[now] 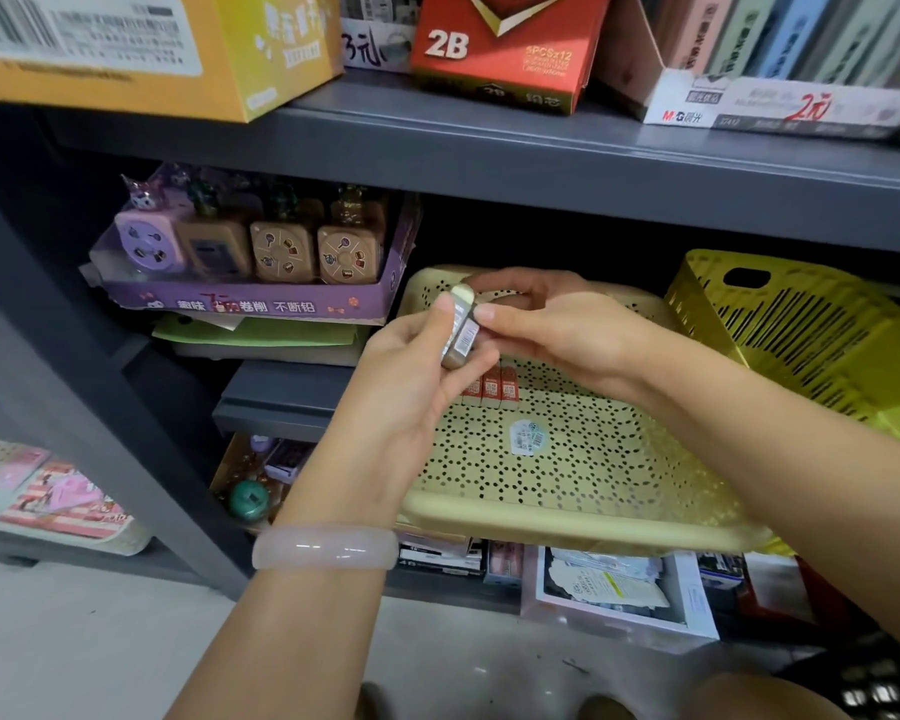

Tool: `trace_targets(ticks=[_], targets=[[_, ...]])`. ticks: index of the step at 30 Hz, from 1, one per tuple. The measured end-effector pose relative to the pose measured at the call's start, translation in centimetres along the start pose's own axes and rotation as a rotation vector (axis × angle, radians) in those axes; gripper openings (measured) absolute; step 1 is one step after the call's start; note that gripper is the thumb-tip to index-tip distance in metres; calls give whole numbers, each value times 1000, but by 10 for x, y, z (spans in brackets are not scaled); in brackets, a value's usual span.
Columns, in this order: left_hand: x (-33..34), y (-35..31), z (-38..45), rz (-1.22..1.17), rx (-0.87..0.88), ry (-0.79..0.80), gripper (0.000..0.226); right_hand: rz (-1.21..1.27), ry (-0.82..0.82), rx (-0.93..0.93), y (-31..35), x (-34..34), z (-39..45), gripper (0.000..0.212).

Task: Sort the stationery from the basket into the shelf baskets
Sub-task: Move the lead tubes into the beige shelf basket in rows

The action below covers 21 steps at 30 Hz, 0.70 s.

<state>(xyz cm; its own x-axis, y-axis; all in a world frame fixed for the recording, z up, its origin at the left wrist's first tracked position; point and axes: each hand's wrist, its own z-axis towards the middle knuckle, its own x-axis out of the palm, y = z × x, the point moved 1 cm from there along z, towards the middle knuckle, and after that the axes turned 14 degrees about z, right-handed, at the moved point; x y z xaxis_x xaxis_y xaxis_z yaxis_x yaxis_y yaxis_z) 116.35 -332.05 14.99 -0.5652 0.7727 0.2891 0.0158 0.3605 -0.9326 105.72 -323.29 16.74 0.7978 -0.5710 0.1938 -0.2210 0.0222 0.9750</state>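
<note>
While the left hand [411, 366] and right hand [552, 324] together pinch two small wrapped erasers [461, 330] above the cream perforated basket [567, 517], placement is judged in hand, and the next move calls for lowering them beside the red-labelled erasers [492, 389] at its far-left floor.

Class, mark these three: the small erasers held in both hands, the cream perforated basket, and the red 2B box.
erasers [461, 332], head view, barcode wrapper
cream basket [567, 522], head view, front rim
red 2B box [500, 49], head view, front face
</note>
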Motion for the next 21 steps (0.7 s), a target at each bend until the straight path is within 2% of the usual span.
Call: trace_targets(ticks=[4,7,9,11,13,14,18,21], targets=[[-1,1,0,130,47,-53,29,154,-109,3,-5,0,5,11],[-8,-3,0,230,135,-161,37,167,-244,-34,-6,-7,12,14],[-16,-7,1,276,205,-252,38,3,-289,-13,-12,-10,18,10],[-24,-8,5,292,235,-323,36,-317,-267,57,-23,-6,23,7],[-27,-8,8,291,223,-358,34,-641,-216,135,-34,6,29,14],[-27,-7,9,296,214,-366,34,-716,-189,174,-40,13,33,17],[-27,-3,13,329,211,-380,32,-766,-139,266,-56,27,39,25],[-29,-2,15,334,207,-369,26,-694,-124,274,-60,23,35,21]])
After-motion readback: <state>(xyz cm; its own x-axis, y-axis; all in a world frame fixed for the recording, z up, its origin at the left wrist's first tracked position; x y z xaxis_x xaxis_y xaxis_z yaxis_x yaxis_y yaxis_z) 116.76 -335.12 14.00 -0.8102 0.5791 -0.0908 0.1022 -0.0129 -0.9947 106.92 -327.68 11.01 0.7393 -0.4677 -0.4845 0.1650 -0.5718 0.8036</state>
